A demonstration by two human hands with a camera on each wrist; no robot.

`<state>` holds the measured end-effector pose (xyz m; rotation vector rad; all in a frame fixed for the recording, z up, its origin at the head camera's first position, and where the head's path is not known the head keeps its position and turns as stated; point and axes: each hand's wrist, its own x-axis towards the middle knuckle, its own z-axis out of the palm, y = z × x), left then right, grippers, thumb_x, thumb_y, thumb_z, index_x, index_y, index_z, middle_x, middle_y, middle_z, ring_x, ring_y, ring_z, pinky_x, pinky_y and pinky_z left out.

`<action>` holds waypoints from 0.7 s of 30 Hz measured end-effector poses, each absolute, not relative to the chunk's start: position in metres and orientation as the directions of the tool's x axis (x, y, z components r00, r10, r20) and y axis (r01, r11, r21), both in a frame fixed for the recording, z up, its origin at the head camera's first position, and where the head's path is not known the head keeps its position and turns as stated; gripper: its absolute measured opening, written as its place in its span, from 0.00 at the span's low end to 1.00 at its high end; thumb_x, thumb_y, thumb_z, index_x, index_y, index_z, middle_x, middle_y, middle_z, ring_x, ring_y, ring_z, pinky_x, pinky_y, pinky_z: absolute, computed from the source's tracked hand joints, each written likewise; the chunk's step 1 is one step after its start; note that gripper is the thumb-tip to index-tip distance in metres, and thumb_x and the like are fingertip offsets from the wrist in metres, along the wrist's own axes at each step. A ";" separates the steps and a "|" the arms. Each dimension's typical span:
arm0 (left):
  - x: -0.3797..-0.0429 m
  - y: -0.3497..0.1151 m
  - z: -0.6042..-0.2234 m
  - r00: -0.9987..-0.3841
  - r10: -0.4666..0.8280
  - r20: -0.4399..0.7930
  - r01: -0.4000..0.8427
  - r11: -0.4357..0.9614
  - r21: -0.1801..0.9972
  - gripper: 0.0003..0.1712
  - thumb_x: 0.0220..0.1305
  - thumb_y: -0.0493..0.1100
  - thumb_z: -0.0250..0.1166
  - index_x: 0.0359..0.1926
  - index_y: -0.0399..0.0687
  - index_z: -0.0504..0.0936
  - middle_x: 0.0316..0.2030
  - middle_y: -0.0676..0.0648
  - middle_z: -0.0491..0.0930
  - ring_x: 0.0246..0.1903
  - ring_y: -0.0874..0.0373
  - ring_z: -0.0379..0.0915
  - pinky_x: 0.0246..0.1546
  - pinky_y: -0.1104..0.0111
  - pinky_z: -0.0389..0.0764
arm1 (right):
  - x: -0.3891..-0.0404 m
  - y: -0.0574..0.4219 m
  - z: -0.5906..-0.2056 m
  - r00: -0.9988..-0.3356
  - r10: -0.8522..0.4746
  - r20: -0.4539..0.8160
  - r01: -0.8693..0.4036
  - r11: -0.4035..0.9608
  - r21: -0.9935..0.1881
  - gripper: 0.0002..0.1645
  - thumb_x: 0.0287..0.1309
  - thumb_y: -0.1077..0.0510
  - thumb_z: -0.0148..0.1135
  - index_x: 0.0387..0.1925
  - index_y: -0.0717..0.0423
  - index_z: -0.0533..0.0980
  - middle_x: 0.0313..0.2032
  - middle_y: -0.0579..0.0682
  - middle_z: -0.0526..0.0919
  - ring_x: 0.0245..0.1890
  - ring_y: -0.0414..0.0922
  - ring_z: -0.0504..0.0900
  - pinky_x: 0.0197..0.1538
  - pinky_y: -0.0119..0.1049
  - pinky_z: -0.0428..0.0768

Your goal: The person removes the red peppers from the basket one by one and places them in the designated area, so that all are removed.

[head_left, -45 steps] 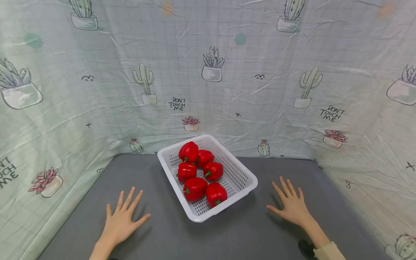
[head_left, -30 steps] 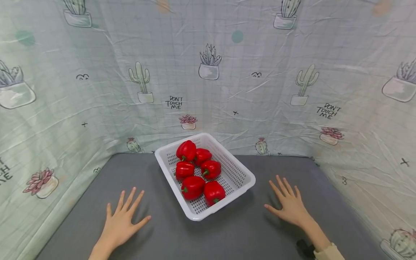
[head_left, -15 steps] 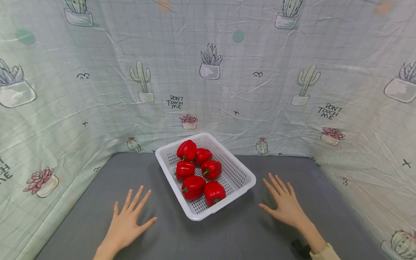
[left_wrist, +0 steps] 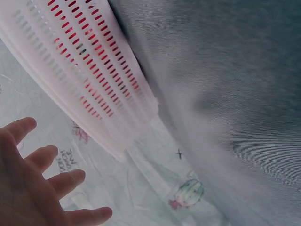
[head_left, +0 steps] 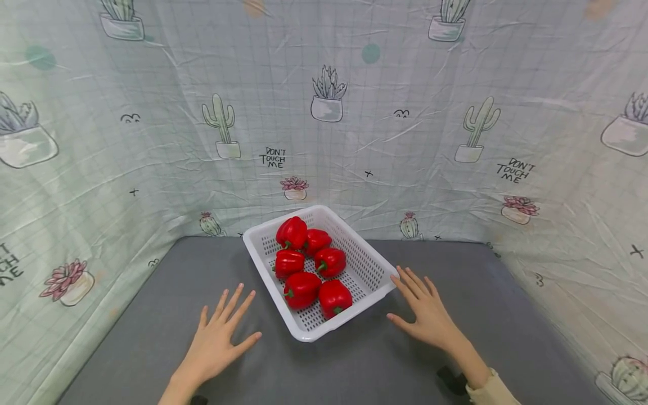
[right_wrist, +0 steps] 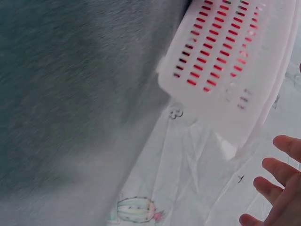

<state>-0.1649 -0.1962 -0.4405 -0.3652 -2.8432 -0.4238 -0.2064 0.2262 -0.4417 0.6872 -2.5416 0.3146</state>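
A white slotted plastic basket (head_left: 377,281) sits turned at an angle on the grey table, with several red bell peppers (head_left: 302,290) inside. To its left, my left hand (head_left: 215,343) spreads its fingers, palm down and holding nothing. My right hand (head_left: 425,315) also has its fingers spread and holds nothing; its fingertips are right at the basket's right corner in the head view. In the left wrist view the left hand (left_wrist: 33,183) appears beside the basket's slotted wall (left_wrist: 89,61). The right wrist view has the right hand's fingers (right_wrist: 282,169) at the edge, near the basket (right_wrist: 211,56).
The grey table (head_left: 167,292) runs back to a hanging cloth (head_left: 374,135) printed with cacti, which also closes off both sides. A dark band (head_left: 451,381) shows at the right wrist, below a light sleeve (head_left: 491,391).
Both hands have moved inward toward the basket, the left one to the right and the right one to the left. The basket and peppers stay in place; the head view shifted slightly.
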 end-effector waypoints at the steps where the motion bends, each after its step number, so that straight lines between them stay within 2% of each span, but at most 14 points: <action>1: -0.166 -0.194 -0.439 -0.939 0.210 0.274 0.280 0.927 0.249 0.45 0.50 0.71 0.54 0.67 0.73 0.47 0.70 0.57 0.42 0.68 0.45 0.40 0.56 0.36 0.44 | -0.207 0.224 -0.441 -0.752 -0.416 0.511 -0.530 0.843 -0.092 0.49 0.42 0.37 0.63 0.64 0.51 0.59 0.66 0.53 0.58 0.65 0.53 0.56 0.61 0.56 0.48; 6: -0.171 -0.188 -0.432 -0.933 0.227 0.280 0.299 0.921 0.251 0.43 0.51 0.72 0.51 0.67 0.71 0.49 0.70 0.55 0.43 0.69 0.46 0.38 0.57 0.36 0.42 | -0.210 0.214 -0.437 -0.739 -0.434 0.515 -0.552 0.829 -0.094 0.47 0.43 0.37 0.63 0.64 0.51 0.60 0.65 0.52 0.60 0.65 0.54 0.57 0.61 0.56 0.49; 13: -0.179 -0.180 -0.426 -0.907 0.261 0.330 0.349 0.904 0.246 0.42 0.52 0.69 0.53 0.67 0.65 0.53 0.69 0.51 0.47 0.69 0.47 0.38 0.56 0.37 0.44 | -0.214 0.204 -0.430 -0.729 -0.458 0.509 -0.579 0.809 -0.101 0.45 0.43 0.39 0.63 0.62 0.50 0.62 0.63 0.52 0.64 0.64 0.53 0.58 0.62 0.55 0.49; 21: -0.190 -0.170 -0.420 -0.903 0.292 0.315 0.376 0.893 0.249 0.40 0.54 0.66 0.53 0.67 0.66 0.52 0.69 0.51 0.46 0.68 0.45 0.40 0.58 0.38 0.45 | -0.223 0.190 -0.424 -0.700 -0.504 0.506 -0.623 0.778 -0.086 0.40 0.45 0.41 0.62 0.60 0.52 0.65 0.61 0.52 0.67 0.63 0.52 0.62 0.61 0.58 0.52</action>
